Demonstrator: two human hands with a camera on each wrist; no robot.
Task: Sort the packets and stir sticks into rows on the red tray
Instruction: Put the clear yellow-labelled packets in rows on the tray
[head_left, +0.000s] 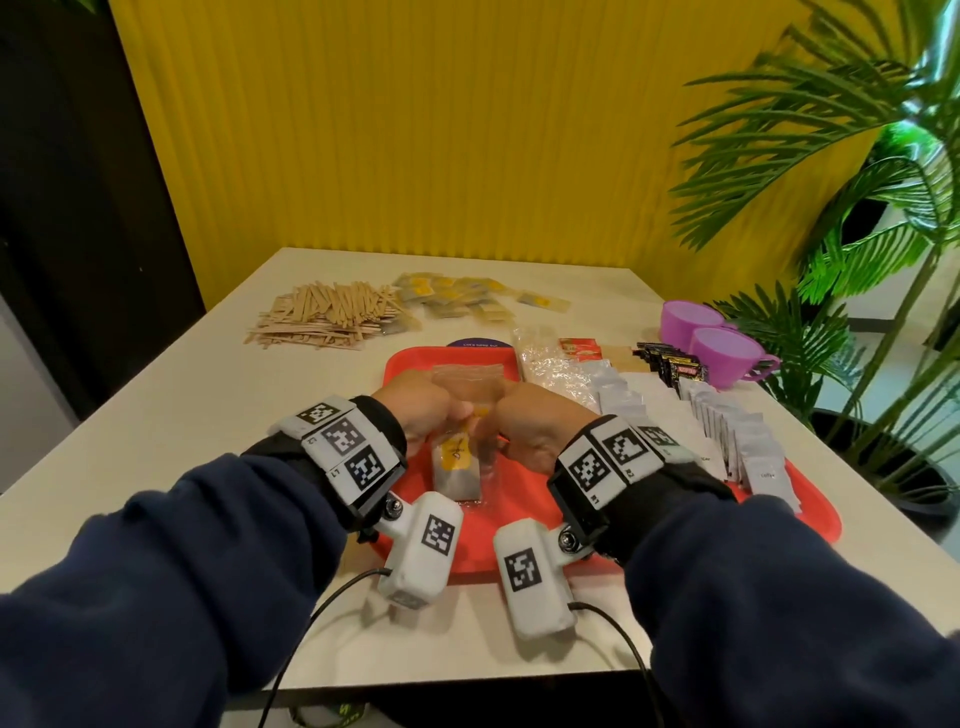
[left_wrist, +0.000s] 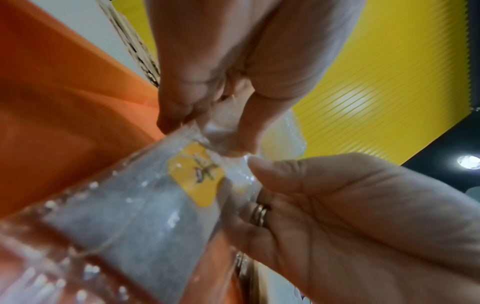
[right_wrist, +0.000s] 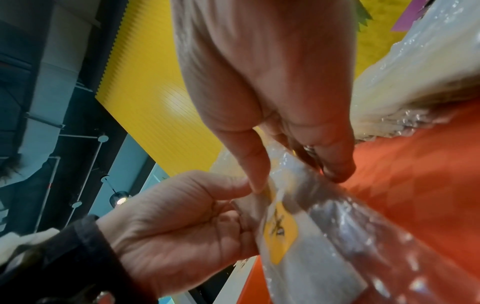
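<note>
Both hands on one clear tea-bag packet over the red tray, mid-placement.

L to R: stir sticks (head_left: 324, 317) lie in a loose pile on the surface, well beyond the left hand (head_left: 415, 410), w/ more tea-bag packets (head_left: 457, 299) beside them. Left hand pinches the top edge of the held tea-bag packet (head_left: 457, 462), thumb & fingertips curled onto the plastic. Packet hangs tilted betw. both hands, its lower end down at the red tray (head_left: 810, 525). Right hand (head_left: 540, 431) pinches the same top edge from the other side. Past the right hand: clear wrapped bundle (head_left: 550, 371), then rows of white sachets (head_left: 727, 441) on the tray. Step, as I read it: starting a tea-bag row on the bare part of the tray. Next move prob. calls for laying it flat, squared to the sachet rows, then letting go w/ both hands.
</note>
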